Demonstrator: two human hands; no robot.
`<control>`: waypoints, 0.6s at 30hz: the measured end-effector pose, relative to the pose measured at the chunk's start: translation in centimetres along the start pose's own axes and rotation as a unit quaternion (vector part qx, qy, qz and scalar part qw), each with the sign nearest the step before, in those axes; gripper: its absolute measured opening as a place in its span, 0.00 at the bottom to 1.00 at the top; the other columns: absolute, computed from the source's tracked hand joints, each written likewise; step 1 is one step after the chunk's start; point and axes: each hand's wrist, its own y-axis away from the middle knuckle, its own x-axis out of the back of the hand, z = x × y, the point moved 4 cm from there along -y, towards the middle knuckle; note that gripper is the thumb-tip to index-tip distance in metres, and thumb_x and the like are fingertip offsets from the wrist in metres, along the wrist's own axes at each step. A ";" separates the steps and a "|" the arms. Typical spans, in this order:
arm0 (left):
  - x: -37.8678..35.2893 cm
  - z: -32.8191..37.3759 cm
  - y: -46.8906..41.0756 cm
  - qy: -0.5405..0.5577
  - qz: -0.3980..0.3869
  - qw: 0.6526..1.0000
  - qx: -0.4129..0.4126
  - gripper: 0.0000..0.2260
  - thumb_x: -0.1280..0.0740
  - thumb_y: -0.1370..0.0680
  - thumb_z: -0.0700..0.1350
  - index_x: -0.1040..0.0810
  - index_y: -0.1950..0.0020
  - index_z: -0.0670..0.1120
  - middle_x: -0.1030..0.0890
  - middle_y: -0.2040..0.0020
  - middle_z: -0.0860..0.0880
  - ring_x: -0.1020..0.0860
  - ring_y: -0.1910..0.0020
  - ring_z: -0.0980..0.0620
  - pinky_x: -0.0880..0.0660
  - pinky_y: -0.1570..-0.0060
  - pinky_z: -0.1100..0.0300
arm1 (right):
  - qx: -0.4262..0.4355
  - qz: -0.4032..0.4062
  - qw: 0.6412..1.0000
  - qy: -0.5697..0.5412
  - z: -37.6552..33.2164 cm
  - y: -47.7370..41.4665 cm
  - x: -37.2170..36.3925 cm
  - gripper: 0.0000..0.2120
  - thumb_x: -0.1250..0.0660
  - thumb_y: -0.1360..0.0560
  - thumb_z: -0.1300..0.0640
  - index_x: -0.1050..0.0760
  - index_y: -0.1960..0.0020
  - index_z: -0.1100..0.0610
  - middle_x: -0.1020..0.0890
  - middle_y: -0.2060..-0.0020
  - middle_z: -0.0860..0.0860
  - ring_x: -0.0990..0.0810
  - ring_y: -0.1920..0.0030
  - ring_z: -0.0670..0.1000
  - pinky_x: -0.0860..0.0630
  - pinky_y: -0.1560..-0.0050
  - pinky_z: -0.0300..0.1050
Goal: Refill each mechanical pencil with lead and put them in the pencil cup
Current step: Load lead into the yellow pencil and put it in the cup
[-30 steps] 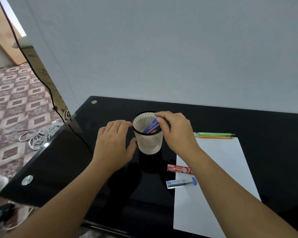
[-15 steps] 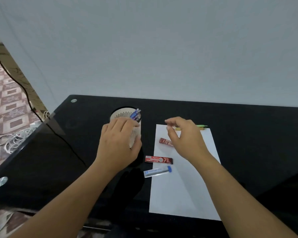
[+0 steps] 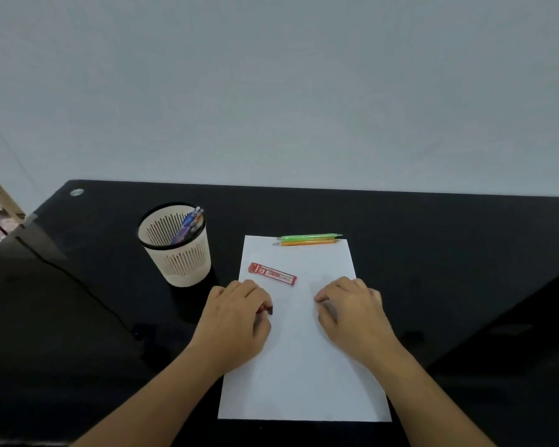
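Observation:
The slotted beige pencil cup [image 3: 178,253] stands on the black table, left of the white paper [image 3: 304,366]. Blue and purple mechanical pencils [image 3: 188,224] lean inside it. A green pencil [image 3: 309,236] and an orange pencil [image 3: 307,242] lie side by side at the paper's far edge. One red lead case [image 3: 271,274] lies on the paper. My left hand [image 3: 236,321] curls over a second red lead case [image 3: 267,309] at the paper's left edge; only its end shows. My right hand [image 3: 352,312] rests on the paper with loosely curled fingers, holding nothing visible.
The glossy black table [image 3: 433,253] runs against a plain grey wall. A dark cable [image 3: 78,279] crosses the table's left side. The table's left corner and a strip of patterned floor show at the far left.
Both hands have drawn back from the cup toward me. The left hand let go of the cup and now covers a red lead case. The right hand came down onto the paper.

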 end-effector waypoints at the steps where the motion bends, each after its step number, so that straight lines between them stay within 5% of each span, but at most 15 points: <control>1: 0.0 -0.1 -0.2 0.003 0.012 1.000 0.005 0.06 0.41 0.28 0.51 0.25 0.55 0.56 0.25 0.56 0.60 0.29 0.58 0.59 0.34 0.57 0.60 | 0.004 0.003 1.000 -0.006 0.1 -0.3 0.0 0.07 0.37 0.25 0.50 0.23 0.48 0.45 0.24 0.51 0.40 0.28 0.48 0.44 0.37 0.45 0.44; 6: 0.3 -1.7 -3.6 0.016 0.029 0.998 0.053 0.07 0.37 0.24 0.51 0.24 0.46 0.55 0.27 0.50 0.61 0.30 0.51 0.61 0.30 0.47 0.60 | 0.006 0.040 0.999 -0.009 1.3 -3.6 0.6 0.08 0.37 0.25 0.49 0.24 0.46 0.44 0.24 0.51 0.41 0.28 0.49 0.44 0.34 0.44 0.45; 18: -2.0 -2.8 -11.8 -0.008 0.008 0.998 0.056 0.12 0.38 0.20 0.52 0.25 0.38 0.56 0.23 0.41 0.57 0.29 0.44 0.58 0.32 0.44 0.62 | 0.000 0.030 0.998 0.061 3.4 -11.5 0.3 0.14 0.40 0.21 0.51 0.29 0.35 0.46 0.27 0.41 0.45 0.34 0.42 0.47 0.37 0.45 0.45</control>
